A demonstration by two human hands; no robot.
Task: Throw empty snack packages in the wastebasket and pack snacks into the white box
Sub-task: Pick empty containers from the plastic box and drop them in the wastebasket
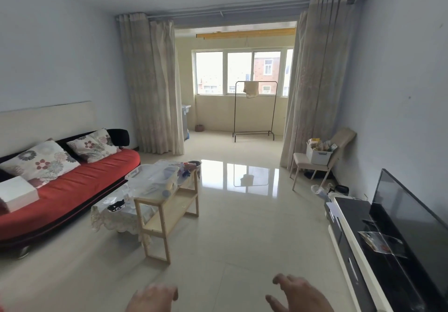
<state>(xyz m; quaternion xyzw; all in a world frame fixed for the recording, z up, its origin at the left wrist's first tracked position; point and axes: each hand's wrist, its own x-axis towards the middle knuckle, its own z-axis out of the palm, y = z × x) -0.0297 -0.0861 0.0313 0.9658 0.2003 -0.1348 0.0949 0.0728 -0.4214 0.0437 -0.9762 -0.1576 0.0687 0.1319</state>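
**Bench**: pale wood, two tiers, mid-room beside the red sofa. It carries a translucent tub and, at the far end, small colourful snack packages, too small to tell full from empty.

**White box**: on a chair by the right wall, well apart from the bench, heaped with packets. Judged rigid plastic, fairly light. Best lifted by the rim at both ends.

**Snack packages**: judged thin film, very light, crinkly and slippery. Pinch empties anywhere and full ones by the sealed edge.

**Wastebasket**: not identifiable.

**Right hand**: low in frame, fingers loosely spread, holding and touching nothing.

**Left hand**: the same, loosely spread and empty.
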